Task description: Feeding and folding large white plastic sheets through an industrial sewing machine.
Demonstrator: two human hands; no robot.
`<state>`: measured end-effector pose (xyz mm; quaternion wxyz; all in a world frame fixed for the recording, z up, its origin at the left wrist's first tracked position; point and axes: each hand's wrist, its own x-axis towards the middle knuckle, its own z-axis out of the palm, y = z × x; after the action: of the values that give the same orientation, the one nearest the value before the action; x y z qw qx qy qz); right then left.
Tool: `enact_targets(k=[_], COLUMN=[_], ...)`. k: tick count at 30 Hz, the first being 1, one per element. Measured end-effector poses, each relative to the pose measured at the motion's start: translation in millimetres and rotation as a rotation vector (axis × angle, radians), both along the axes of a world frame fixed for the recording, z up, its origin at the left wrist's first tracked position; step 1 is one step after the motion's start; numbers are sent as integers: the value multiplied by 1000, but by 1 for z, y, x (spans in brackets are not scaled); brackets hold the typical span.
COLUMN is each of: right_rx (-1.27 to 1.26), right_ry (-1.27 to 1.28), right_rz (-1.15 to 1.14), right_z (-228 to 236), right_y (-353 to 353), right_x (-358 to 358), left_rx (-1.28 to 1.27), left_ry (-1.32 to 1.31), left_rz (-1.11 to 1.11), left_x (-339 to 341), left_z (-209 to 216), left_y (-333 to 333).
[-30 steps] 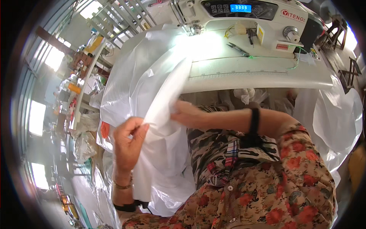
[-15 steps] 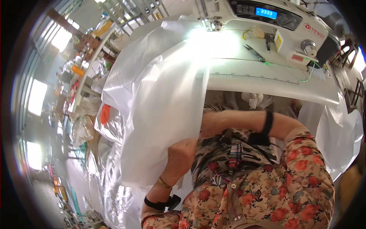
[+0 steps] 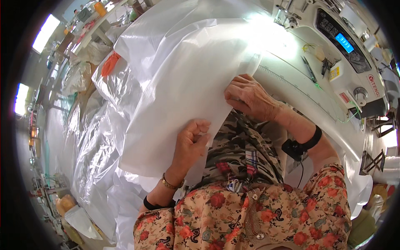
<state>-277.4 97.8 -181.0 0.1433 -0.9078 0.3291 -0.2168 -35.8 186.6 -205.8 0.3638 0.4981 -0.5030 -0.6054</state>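
A large, glossy white plastic sheet drapes from the sewing machine's lit needle area down over the left side of my lap. Its right edge slants past both hands. My right hand has its fingers bent and pinched on that edge, just in front of the machine bed. Lower and to the left, my left hand lies against the sheet near the same edge. Its fingers are half curled, with a gap between them and the thumb. Glare hides the spot where the sheet meets the needle.
Thread snips lie on the machine bed, beside a ruler strip. The machine head with its lit display stands at the right. Crumpled clear plastic and an orange-red scrap are at the left.
My right hand has come out from beneath the sheet onto its edge. My left hand's fingers, hidden before, now show at the edge. The view has turned, with the machine now farther right.
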Motion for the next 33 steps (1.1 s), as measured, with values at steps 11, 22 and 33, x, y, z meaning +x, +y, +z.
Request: enact_targets(k=[11,22,33], right_rx=[-182,-198,-136], right_ry=[27,112,136], right_rz=[54,-78,-134], right_z=[-6,1,11], right_y=[22,-22,-55], right_x=[16,-25,-51], left_rx=[-492,-888,-769], left_ry=[-201,-484,-354], left_rz=[59,79,23], left_x=[-20,-14,-5], left_z=[-8,8,11], left_y=[-8,-21,-20])
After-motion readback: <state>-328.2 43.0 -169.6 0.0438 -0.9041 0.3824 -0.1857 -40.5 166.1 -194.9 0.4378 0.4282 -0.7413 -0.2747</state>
